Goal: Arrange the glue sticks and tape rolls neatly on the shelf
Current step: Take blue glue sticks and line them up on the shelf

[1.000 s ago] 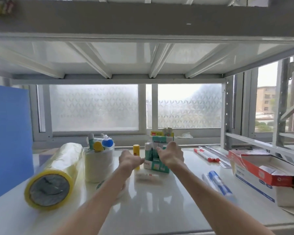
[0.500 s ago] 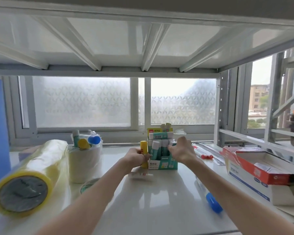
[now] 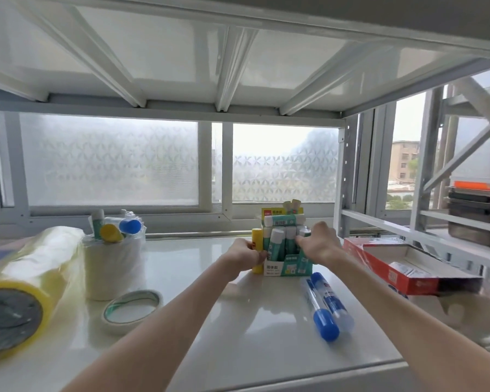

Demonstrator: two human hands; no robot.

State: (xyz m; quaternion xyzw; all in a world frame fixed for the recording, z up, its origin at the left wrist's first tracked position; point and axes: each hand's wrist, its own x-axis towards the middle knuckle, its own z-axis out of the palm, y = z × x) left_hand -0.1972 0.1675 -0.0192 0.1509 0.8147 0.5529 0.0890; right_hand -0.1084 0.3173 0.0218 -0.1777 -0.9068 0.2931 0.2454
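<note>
Frosted windows back the white shelf (image 3: 238,329); at its 12 o'clock, the glue box (image 3: 287,265) is steadied by both hands: left hand (image 3: 244,257) closed round a yellow stick (image 3: 257,239), right hand (image 3: 318,244) curled on the sticks, probably squaring them; tape ring (image 3: 132,308) lies loose at 9 o'clock

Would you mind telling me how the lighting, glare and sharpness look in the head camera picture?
Head view: strong backlight from the frosted window; the glossy shelf carries soft reflections; the yellow tape roll at the left edge is blurred and stretched by the wide lens; the glue stick box and both hands stay fairly sharp.
</note>
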